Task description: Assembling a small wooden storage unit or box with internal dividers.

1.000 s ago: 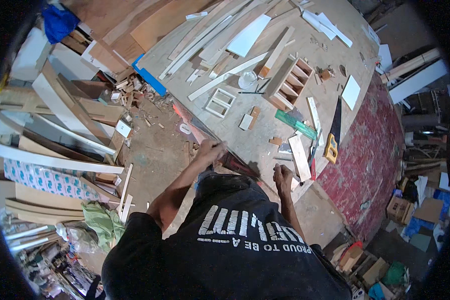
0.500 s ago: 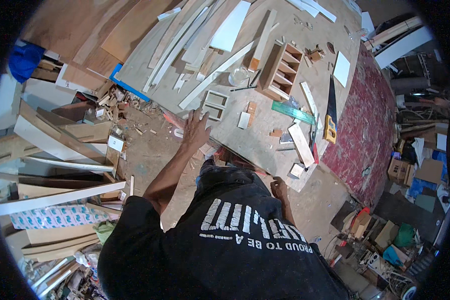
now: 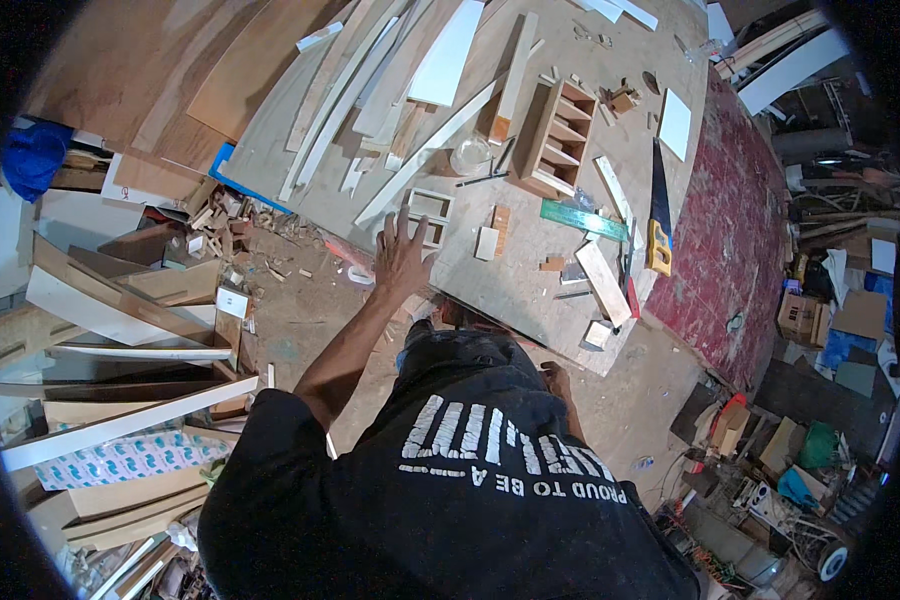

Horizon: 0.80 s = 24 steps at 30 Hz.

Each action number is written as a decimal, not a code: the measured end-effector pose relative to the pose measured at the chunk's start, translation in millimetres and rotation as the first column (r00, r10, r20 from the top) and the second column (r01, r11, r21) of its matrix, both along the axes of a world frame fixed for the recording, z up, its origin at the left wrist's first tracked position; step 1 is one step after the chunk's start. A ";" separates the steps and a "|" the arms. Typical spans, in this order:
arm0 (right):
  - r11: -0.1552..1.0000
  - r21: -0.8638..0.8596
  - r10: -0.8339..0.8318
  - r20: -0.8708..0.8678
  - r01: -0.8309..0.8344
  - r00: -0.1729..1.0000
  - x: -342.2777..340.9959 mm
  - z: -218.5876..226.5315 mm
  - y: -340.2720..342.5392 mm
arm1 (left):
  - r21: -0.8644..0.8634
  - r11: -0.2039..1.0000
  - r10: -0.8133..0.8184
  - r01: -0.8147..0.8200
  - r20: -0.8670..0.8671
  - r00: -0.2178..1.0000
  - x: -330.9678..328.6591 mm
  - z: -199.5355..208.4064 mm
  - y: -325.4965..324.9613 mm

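My left hand (image 3: pixel 402 260) is open, fingers spread, at the near left edge of the workbench (image 3: pixel 490 290). Its fingertips reach a small white two-compartment frame (image 3: pixel 432 206); whether they touch it I cannot tell. Beside my body, close to the bench's front edge, hangs my right hand (image 3: pixel 556 380), its fingers partly hidden. Right of the frame lie a small white block (image 3: pixel 486 243) and an orange-brown wood piece (image 3: pixel 501 222). Farther back stands a wooden box with several compartments (image 3: pixel 564 140).
A handsaw with a yellow handle (image 3: pixel 660 248) lies at the bench's right, beside a green ruler (image 3: pixel 584 219) and a pale board (image 3: pixel 603 283). Long wood strips (image 3: pixel 340 100) cover the back left. Offcuts (image 3: pixel 210 215) litter the floor at left, near stacked curved boards (image 3: pixel 120 290).
My left hand has shifted slightly, and its fingers are spread wider over the frame's near corner. My right hand has drawn a little away from the bench edge. The view has shifted slightly.
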State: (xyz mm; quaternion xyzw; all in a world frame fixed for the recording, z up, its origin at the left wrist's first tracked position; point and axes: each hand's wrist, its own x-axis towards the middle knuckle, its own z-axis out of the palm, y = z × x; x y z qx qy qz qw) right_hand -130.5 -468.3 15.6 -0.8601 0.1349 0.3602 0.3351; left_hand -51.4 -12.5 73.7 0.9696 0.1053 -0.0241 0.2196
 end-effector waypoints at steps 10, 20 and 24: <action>0.992 -0.093 0.095 0.136 -0.083 0.986 4.1 -5.3 -4.8 | -0.022 0.966 0.257 -0.258 -0.020 0.966 12.1 -4.8 12.9; 0.987 -0.110 0.133 0.138 -0.118 0.981 18.8 2.2 -33.3 | -0.138 0.905 0.413 -0.402 0.071 0.908 -25.3 -25.8 -6.8; 0.967 -0.225 0.176 0.259 -0.118 0.950 40.3 11.0 -45.1 | -0.272 0.941 0.198 -0.202 -0.044 0.979 -36.1 -20.0 -64.7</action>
